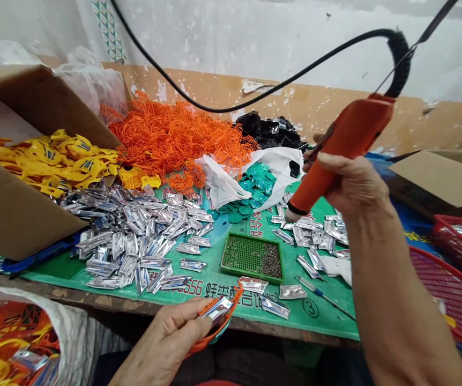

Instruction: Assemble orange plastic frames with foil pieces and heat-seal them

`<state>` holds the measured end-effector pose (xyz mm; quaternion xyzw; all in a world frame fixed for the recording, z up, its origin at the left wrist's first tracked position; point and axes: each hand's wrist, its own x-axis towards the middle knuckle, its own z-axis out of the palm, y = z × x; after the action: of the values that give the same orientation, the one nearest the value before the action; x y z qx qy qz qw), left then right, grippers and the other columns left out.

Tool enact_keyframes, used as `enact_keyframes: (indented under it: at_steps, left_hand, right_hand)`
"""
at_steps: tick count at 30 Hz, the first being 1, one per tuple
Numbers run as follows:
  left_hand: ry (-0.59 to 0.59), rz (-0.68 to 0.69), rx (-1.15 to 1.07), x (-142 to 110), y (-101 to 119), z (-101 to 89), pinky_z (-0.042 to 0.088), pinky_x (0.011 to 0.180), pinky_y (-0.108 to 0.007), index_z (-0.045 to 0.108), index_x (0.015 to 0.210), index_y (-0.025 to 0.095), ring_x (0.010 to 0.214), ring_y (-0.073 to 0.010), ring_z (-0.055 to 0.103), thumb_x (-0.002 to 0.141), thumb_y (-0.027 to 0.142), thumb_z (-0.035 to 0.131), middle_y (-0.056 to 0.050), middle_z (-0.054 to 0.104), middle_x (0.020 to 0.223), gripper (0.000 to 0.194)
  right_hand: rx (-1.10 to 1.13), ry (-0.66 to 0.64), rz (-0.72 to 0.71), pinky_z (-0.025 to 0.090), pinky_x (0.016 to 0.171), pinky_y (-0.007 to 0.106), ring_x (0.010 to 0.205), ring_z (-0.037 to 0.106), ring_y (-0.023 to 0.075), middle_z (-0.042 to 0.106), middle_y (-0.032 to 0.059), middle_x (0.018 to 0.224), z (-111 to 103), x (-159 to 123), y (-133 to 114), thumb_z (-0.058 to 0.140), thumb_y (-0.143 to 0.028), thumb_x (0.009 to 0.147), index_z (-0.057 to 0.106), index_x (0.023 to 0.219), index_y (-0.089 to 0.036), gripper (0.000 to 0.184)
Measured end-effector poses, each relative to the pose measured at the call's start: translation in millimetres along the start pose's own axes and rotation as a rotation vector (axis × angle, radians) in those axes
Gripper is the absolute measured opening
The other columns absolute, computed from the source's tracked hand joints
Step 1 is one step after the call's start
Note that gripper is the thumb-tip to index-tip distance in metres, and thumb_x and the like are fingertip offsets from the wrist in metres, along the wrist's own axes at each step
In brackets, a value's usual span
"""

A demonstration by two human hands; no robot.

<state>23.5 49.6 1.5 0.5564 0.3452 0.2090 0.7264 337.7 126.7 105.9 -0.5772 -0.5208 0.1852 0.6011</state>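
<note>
**Left hand (pixel 172 335) pinching silver plate (pixel 220 308) with orange frame (pixel 201 346); right hand (pixel 345 179) gripping orange driver (pixel 354 128)**

Landmark: green tray (pixel 255 276). Left hand is pressing thumb and fingers together on the silver plate, which is lying against the orange frame, nearer the wearer than the tray. Right hand is wrapping around the orange driver, right of the tray; far fingers are partly hiding. Driver's tip is pointing down-left, apparently hanging off the work.

Doing this well is probably needing: holding plate and frame flush, fingertips clear of the tip, driver square to the plate, cord (pixel 215 109) running slack. A loose pinch could be letting the plate slide.

Containers: green tray is holding small dark screws (pixel 271 260), heaping at its right end. Left of the tray, a cardboard box (pixel 22 209) is holding yellow parts (pixel 50 158); nearer, a white sack (pixel 74 332) is holding mixed orange, yellow and silver pieces. Beyond the tray, a white plastic bag (pixel 225 188) is spilling teal pieces (pixel 260 185). Far right of the tray, a red basket (pixel 452 297) is sitting, contents mostly hiding.
</note>
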Motion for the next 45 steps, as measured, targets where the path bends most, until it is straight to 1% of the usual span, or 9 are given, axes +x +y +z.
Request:
enact_keyframes:
  at_steps: [3, 5, 7, 10, 14, 18, 27, 34, 45]
  left_hand:
    - [0.043, -0.089, -0.077, -1.1, 2.2, 1.2, 0.047, 0.087, -0.030, 0.073, 0.108, 0.024, 0.097, -0.0220, 0.063, 0.085, 0.041, 0.060, -0.002, 0.074, 0.098, 0.032]
    - [0.068, -0.165, -0.134, -2.6, 3.7, 2.5, 0.046, 0.087, -0.029, 0.073, 0.109, 0.024, 0.098, -0.0226, 0.063, 0.083, 0.041, 0.063, -0.002, 0.075, 0.097, 0.033]
    - [0.065, -0.215, -0.181, -3.6, 4.6, 3.6, 0.045, 0.089, -0.029, 0.072, 0.110, 0.024, 0.102, -0.0236, 0.063, 0.081, 0.041, 0.065, -0.003, 0.075, 0.099, 0.034]
    - [0.069, -0.225, -0.269, -3.4, 4.6, 4.8, 0.043, 0.095, -0.030, 0.072, 0.112, 0.024, 0.107, -0.0245, 0.062, 0.079, 0.040, 0.069, -0.003, 0.075, 0.101, 0.037]
    - [0.132, -0.212, -0.363, -2.6, 4.4, 6.2, 0.044, 0.097, -0.032, 0.074, 0.105, 0.026, 0.104, -0.0240, 0.065, 0.073, 0.040, 0.074, -0.002, 0.077, 0.097, 0.035]
    - [0.183, -0.225, -0.385, -2.6, 4.0, 7.2, 0.046, 0.095, -0.031, 0.076, 0.100, 0.027, 0.102, -0.0231, 0.065, 0.070, 0.041, 0.077, 0.000, 0.078, 0.091, 0.033]
    - [0.169, -0.268, -0.352, -1.9, 0.0, 6.4, 0.044, 0.100, -0.035, 0.075, 0.104, 0.024, 0.106, -0.0252, 0.064, 0.070, 0.040, 0.076, -0.003, 0.074, 0.109, 0.038]
    - [0.147, -0.231, -0.357, -0.7, 3.0, 9.4, 0.042, 0.102, -0.033, 0.075, 0.102, 0.023, 0.106, -0.0242, 0.064, 0.074, 0.039, 0.072, -0.004, 0.076, 0.104, 0.033]
    - [0.213, -0.225, -0.343, -2.4, 4.6, 9.6, 0.044, 0.100, -0.033, 0.077, 0.097, 0.028, 0.108, -0.0255, 0.063, 0.068, 0.040, 0.077, -0.001, 0.076, 0.102, 0.032]
  right_hand:
    - [0.227, 0.044, 0.037, 0.049, 0.067, 0.028, 0.070, 0.061, 0.0070, 0.067, -0.0014, 0.089, 15.2, -13.9, -4.0, 0.069, -0.029, 0.066, 0.068, 0.078, -0.008, 0.024]
    - [0.363, 0.099, 0.042, 0.053, 0.066, 0.028, 0.072, 0.061, 0.0099, 0.064, -0.0034, 0.083, 25.8, -30.2, -4.0, 0.079, -0.015, 0.053, 0.067, 0.083, -0.015, 0.032]
    - [0.409, 0.145, 0.091, 0.054, 0.063, 0.030, 0.073, 0.062, 0.0137, 0.063, -0.0029, 0.081, 37.1, -48.1, -2.5, 0.079, -0.010, 0.049, 0.066, 0.088, -0.018, 0.042]
    - [0.391, 0.135, 0.187, 0.051, 0.054, 0.032, 0.059, 0.060, 0.0148, 0.062, -0.0028, 0.071, 51.1, -68.9, 2.7, 0.076, -0.015, 0.054, 0.063, 0.096, -0.019, 0.045]
    - [0.394, 0.138, 0.176, 0.048, 0.048, 0.030, 0.047, 0.056, 0.0131, 0.058, -0.0056, 0.059, 60.6, -78.4, 14.0, 0.074, -0.021, 0.058, 0.061, 0.097, -0.018, 0.041]
    - [0.386, 0.197, 0.164, 0.047, 0.047, 0.030, 0.046, 0.055, 0.0131, 0.058, -0.0055, 0.056, 64.8, -79.2, 25.1, 0.074, -0.022, 0.056, 0.061, 0.087, -0.017, 0.034]
    - [0.392, 0.236, 0.154, 0.047, 0.045, 0.029, 0.044, 0.056, 0.0130, 0.060, -0.0071, 0.056, 68.0, -81.4, 37.8, 0.074, -0.019, 0.056, 0.060, 0.098, -0.019, 0.045]
    - [0.367, 0.222, 0.135, 0.047, 0.046, 0.029, 0.047, 0.056, 0.0133, 0.059, -0.0065, 0.055, 69.2, -82.1, 40.6, 0.072, -0.018, 0.058, 0.061, 0.094, -0.018, 0.037]
    - [0.344, 0.197, 0.124, 0.048, 0.047, 0.030, 0.048, 0.055, 0.0129, 0.058, -0.0054, 0.055, 68.5, -84.2, 44.1, 0.071, -0.021, 0.059, 0.058, 0.074, -0.019, 0.019]
